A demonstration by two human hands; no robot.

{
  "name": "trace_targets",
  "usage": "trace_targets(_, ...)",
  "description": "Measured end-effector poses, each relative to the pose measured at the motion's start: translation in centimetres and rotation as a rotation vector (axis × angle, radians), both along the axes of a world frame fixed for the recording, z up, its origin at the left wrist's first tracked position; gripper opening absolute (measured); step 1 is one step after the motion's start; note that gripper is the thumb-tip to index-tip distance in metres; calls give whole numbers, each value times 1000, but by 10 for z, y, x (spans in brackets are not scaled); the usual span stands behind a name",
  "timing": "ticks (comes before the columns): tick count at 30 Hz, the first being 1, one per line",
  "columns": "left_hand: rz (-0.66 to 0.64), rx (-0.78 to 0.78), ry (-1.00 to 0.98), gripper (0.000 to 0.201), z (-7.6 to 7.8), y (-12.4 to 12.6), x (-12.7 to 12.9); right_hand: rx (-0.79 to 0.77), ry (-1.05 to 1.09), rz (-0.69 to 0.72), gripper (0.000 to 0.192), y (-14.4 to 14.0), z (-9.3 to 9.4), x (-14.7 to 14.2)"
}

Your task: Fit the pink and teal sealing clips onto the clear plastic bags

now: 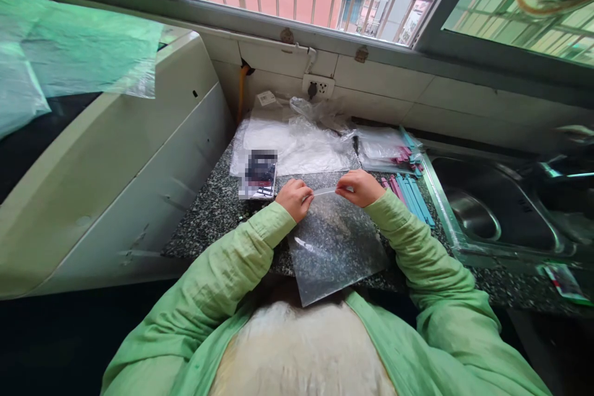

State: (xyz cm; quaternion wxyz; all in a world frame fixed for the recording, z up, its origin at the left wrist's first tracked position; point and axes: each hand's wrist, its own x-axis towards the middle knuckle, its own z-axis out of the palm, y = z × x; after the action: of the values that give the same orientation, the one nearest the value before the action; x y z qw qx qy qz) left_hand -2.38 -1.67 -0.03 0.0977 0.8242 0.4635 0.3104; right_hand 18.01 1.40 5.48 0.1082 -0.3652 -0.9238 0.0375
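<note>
A clear plastic bag [338, 247] hangs over the front edge of the speckled counter, its upper edge between my two hands. My left hand [296, 198] pinches that whitish top strip at one end. At the other end my right hand [359, 187] pinches it too, so the strip is stretched between them. Just right of my right hand lie several flat blue strips [415, 198] and some pink strips [396, 192]. Left of my left hand is a dark, partly blurred packet or stack [261, 174].
Clear plastic bags [292, 142] are spread at the back of the counter [204, 210]. A pile of filled bags [383, 145] lies at the back right, beside a metal sink [492, 198]. A large pale appliance [153, 154] stands at the left. A wall socket [318, 86] sits behind.
</note>
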Motion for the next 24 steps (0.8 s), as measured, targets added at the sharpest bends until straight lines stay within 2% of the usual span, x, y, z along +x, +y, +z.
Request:
trace_targets(5, -22, -127, -153, 11, 0, 3, -2, -15, 34, -1, 17, -1, -1, -1)
trace_targets(11, -46, -206, -244, 10, 3, 3, -3, -29, 64, 8, 16, -2, 0, -1)
trace_targets(18, -47, -207, -239, 10, 5, 2, -3, -63, 62, 12, 16, -1, 0, -2)
trace_targets(24, -37, -215, -230, 10, 6, 3, -4, -158, 140, -43, 16, 4, 3, 9)
